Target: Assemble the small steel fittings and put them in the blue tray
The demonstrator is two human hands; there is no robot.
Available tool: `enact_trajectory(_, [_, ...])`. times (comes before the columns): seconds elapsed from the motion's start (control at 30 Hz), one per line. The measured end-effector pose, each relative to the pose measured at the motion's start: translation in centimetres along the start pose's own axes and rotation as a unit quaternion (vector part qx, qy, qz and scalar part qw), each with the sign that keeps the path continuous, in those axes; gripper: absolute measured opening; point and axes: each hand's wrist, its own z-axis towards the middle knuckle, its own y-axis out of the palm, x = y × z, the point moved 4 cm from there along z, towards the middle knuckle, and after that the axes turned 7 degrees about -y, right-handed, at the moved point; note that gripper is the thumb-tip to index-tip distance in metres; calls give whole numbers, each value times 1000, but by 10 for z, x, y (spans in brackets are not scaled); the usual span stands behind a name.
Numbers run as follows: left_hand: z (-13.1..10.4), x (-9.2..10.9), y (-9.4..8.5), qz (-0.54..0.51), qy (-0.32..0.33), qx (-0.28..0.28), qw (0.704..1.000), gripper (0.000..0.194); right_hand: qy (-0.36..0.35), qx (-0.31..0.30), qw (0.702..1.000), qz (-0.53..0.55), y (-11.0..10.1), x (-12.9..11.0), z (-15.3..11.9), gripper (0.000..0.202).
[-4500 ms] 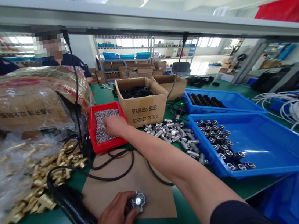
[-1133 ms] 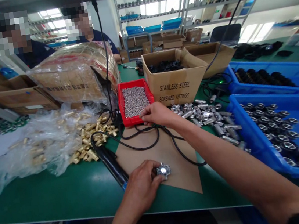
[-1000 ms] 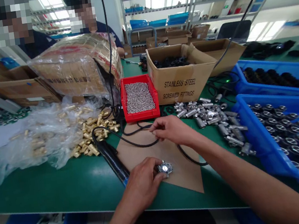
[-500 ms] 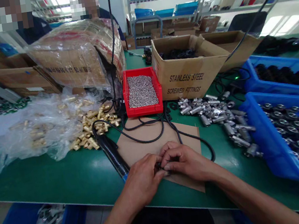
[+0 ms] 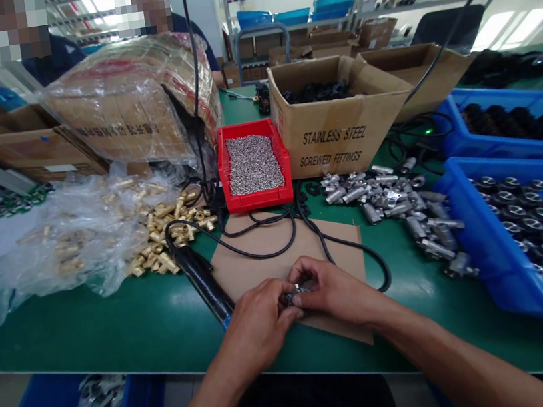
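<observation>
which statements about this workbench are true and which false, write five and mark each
1. The left hand and right hand meet at a small metal part. True.
2. The red bin holds small shiny metal pieces. True.
3. The red bin stands right of the STAINLESS STEEL carton. False: it stands on the carton's left.
4. The brass-coloured fittings are all in the red bin. False: they lie on the green tabletop, some showing through clear plastic.
5. A black cord crosses the brown cardboard sheet. True.
</observation>
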Motion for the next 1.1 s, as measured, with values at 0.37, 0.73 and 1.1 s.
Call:
enact_trajectory(0.37, [0,0,-2,5,-2,6,1000,18,-46,-66,996,43,-7,3,-10,42])
enact_trajectory(0.73, [-21,-31,-68,181,-135,250,942,44,-151,29,977,-151,-9,12,-20,28])
enact_trajectory(1.1, [-13,-73,-67,-252,-184,338,888,63,-161,55,971,-166,-15,-5,3,25])
